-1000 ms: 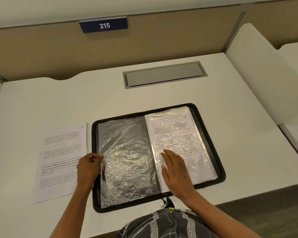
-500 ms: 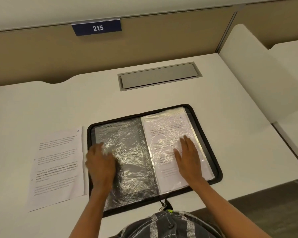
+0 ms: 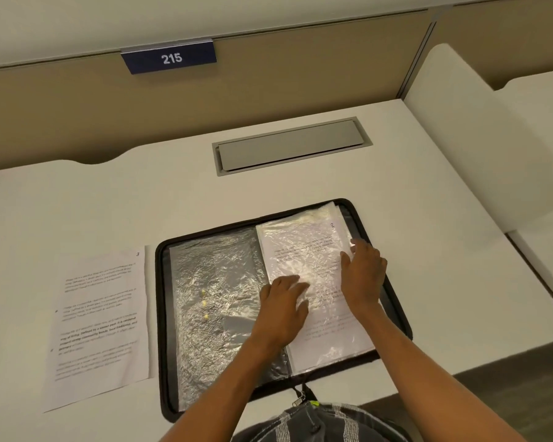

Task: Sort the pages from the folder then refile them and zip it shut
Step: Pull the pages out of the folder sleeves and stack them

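Observation:
A black zip folder (image 3: 393,298) lies open on the white desk (image 3: 109,202). Its left side shows an empty crinkled plastic sleeve (image 3: 211,291). The right side holds a sleeve with a printed page numbered 2 (image 3: 304,247). My left hand (image 3: 284,301) lies flat on that page near the spine. My right hand (image 3: 363,275) rests on the sleeve's right edge, fingertips at the outer margin. A loose printed page numbered 3 (image 3: 99,323) lies on the desk left of the folder. The zip pull (image 3: 299,398) hangs at the folder's near edge.
A grey cable hatch (image 3: 289,145) is set into the desk behind the folder. A tan partition with a blue "215" sign (image 3: 170,59) closes the back. A white divider (image 3: 470,129) stands at the right. The desk's near edge runs just below the folder.
My left hand moved from the empty left sleeve across the spine onto the page numbered 2. My right hand slid up and right to the sleeve's outer edge.

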Motion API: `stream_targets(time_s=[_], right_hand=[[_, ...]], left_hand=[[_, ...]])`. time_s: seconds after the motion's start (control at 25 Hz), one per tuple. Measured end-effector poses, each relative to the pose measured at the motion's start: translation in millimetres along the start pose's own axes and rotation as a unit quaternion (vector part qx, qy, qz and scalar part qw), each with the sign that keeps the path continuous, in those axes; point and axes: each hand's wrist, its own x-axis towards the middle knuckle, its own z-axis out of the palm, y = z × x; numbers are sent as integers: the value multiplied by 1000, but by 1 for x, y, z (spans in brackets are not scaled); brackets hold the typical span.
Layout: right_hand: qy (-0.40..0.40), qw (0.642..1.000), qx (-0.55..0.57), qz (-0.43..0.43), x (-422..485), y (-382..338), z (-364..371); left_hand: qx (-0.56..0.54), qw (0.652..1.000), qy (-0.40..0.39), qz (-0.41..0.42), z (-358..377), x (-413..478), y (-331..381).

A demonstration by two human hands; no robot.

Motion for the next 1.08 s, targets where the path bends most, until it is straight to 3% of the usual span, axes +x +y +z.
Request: stream_targets(time_s=[0.2, 0.32, 0.6, 0.76, 1.08], right_hand=[[21, 997, 72, 13, 12, 5, -13], [27, 989, 141, 24, 8, 7, -19], [-10, 945, 317, 75, 10, 8, -32], [-33, 943, 314, 100, 16, 11, -33], [-70, 941, 307, 123, 17, 13, -29]], left_hand=[[-103, 990, 88, -31, -28, 58, -1], [-109, 984, 121, -72, -48, 102, -6], [-41, 994, 95, -21, -62, 164, -23], [-71, 986, 147, -5, -64, 167, -21], [5, 990, 116, 76, -69, 173, -26]])
